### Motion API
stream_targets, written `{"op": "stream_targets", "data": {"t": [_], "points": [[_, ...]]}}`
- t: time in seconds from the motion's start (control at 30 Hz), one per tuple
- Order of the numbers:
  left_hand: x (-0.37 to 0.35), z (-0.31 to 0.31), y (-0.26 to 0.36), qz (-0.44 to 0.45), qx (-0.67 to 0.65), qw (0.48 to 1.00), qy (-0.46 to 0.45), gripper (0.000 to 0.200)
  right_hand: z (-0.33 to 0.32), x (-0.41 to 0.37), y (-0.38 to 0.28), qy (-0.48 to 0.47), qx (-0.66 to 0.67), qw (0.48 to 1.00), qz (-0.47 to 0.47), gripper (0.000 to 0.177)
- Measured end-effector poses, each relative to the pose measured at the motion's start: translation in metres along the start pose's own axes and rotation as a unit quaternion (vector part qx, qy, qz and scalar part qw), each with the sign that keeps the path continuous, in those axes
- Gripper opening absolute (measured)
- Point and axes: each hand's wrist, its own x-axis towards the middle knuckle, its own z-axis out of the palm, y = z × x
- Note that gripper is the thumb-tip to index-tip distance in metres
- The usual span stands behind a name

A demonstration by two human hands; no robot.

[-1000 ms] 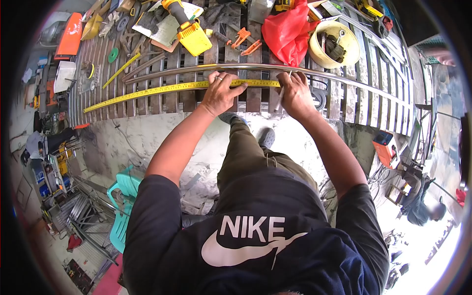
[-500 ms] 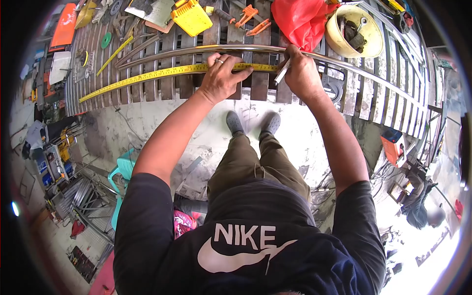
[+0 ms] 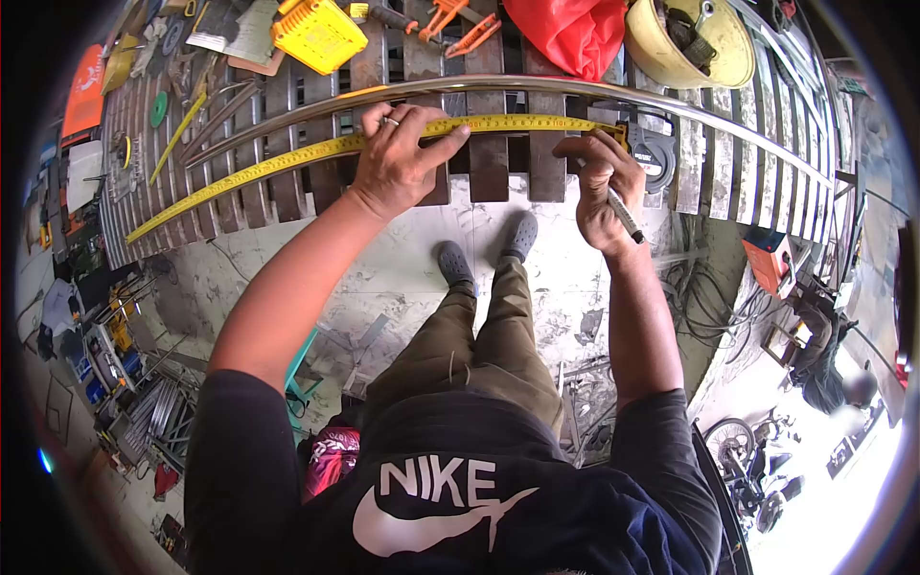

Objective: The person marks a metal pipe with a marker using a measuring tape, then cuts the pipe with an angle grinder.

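To work well with the tape (image 3: 287,165), it is best to keep it flat and straight, with no twist. The left hand (image 3: 395,158) should press gently so the tape does not slide. The numbers are easiest to read from right above. The pen (image 3: 625,215) should be kept from bumping the tape.

The left grip is partly curled, with its thumb out along the tape. It touches the tape, but I cannot tell if it pinches it or just presses it. The right hand (image 3: 606,192) has a closed grip around the pen, with the dark end toward the wrist. Its fingers are near the right part of the tape.

The tape is long, thin and yellow, with small dark marks and a few red ones. It runs along the near side of the tabletop (image 3: 489,182), from close to the near left corner to beside the right hand. It looks a bit bowed. Just past it is a shiny pipe (image 3: 537,84). A red bag (image 3: 575,34) and a pail (image 3: 695,48) sit farther back.
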Motion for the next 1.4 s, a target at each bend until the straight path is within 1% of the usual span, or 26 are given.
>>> {"op": "stream_targets", "data": {"t": [0.03,0.1,0.13,0.17,0.23,0.33,0.43,0.47,0.57,0.6,0.7,0.8,0.9,1.2,1.4], "points": [[-0.001,0.001,0.001,-0.002,0.0,1.0,-0.003,0.066,0.005,-0.003,0.005,0.009,-0.016,0.999,-0.031,0.054],[-0.001,-0.001,0.001,-0.004,0.002,1.0,-0.01,0.067,0.023,-0.008,-0.004,0.053,0.038,0.997,0.033,0.028],[-0.001,-0.001,0.001,-0.006,-0.001,1.0,-0.013,0.068,0.032,-0.015,-0.001,0.079,0.041,0.994,0.068,0.01],[-0.002,-0.001,0.0,-0.005,-0.002,1.0,-0.012,0.067,0.046,-0.019,0.011,0.136,0.119,0.982,0.062,0.013],[-0.002,0.0,-0.001,-0.002,-0.002,1.0,-0.011,0.066,0.052,-0.021,0.02,0.128,0.139,0.981,0.043,0.02],[-0.001,-0.002,-0.001,0.0,0.002,1.0,-0.015,0.065,0.056,-0.014,0.025,0.104,0.065,0.992,-0.025,0.021],[-0.002,0.0,-0.002,0.003,0.005,1.0,-0.012,0.065,0.063,-0.009,0.03,0.115,0.068,0.989,-0.066,0.023],[-0.001,0.0,-0.002,0.005,0.006,1.0,-0.009,0.065,0.065,-0.009,0.033,0.115,0.091,0.987,-0.059,0.025],[-0.002,0.001,-0.002,0.007,0.007,1.0,-0.004,0.065,0.07,-0.007,0.031,0.164,0.083,0.982,-0.038,0.027],[-0.002,0.0,-0.002,0.007,0.007,1.0,-0.005,0.065,0.07,-0.007,0.027,0.159,0.087,0.983,-0.026,0.027],[-0.002,0.001,-0.003,0.005,0.002,1.0,-0.005,0.065,0.068,-0.004,0.03,0.154,0.053,0.984,-0.075,0.028],[-0.003,0.002,-0.003,0.006,0.001,1.0,0.0,0.065,0.065,-0.003,0.025,0.155,0.055,0.984,-0.075,0.029],[-0.002,0.001,-0.002,0.003,0.002,1.0,0.001,0.065,0.065,-0.002,0.028,0.152,0.012,0.984,-0.09,0.028],[-0.001,0.0,-0.001,0.002,0.001,1.0,0.001,0.063,0.064,-0.002,0.025,0.141,0.012,0.987,-0.071,0.024],[0.001,0.001,-0.002,0.008,-0.002,1.0,0.005,0.061,0.065,0.006,0.029,0.148,0.011,0.984,-0.101,0.024]]}}
